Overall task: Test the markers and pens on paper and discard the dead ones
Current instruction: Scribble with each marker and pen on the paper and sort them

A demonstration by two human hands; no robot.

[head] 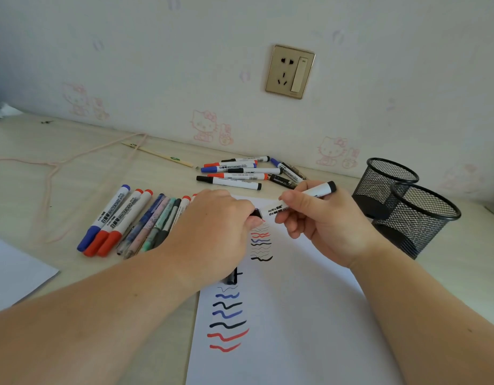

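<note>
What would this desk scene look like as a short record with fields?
activity: testing markers on paper
right hand: grips a black whiteboard marker
left hand: fingers pinch the marker's cap end
paper: white sheet with red, blue and black squiggles
row on the left: markers and pens lying side by side
pile by the wall: more markers
mesh cups: two, black, at right

A white-barrelled black whiteboard marker (301,200) is held tilted above white paper (282,315) bearing red, blue and black squiggles, with one marker row (129,220) to its left and a loose pile (240,172) beyond.
</note>
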